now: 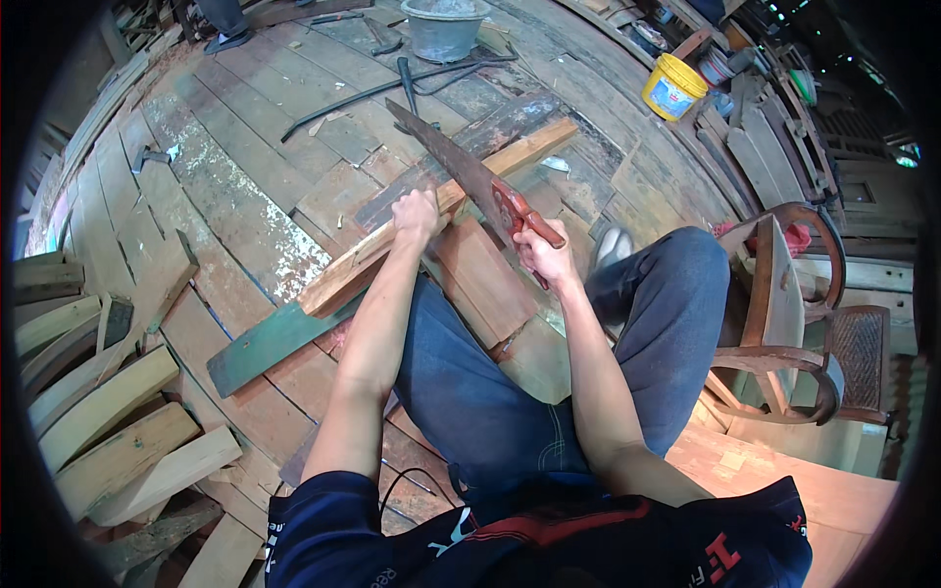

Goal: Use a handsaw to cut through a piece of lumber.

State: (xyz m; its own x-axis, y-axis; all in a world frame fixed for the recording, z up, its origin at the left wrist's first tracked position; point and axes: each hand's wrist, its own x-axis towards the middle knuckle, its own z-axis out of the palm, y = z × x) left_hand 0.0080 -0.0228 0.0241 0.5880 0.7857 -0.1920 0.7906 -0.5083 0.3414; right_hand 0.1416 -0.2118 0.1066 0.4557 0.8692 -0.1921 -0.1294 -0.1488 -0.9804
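Observation:
A long pale-brown wooden beam point(343, 277) lies slantwise in front of me, over a reddish-brown wood block point(482, 279) and near a green-painted board point(260, 345). My left hand point(417, 218) is closed on the beam near its middle. In my right hand point(546, 255) is the red handle of a handsaw point(453, 157), fingers wrapped round it. The rusty blade points to the far left and crosses the beam to the right of my left hand. Whether its teeth sit in a cut I cannot tell.
Wood offcuts point(127, 446) are piled at the left. On the plank floor point(235, 137) ahead lie a hammer point(405, 73) and a dark curved bar point(353, 98), near a grey basin point(446, 29). A yellow bucket point(673, 86) stands far right, a wooden chair point(774, 304) beside my right knee.

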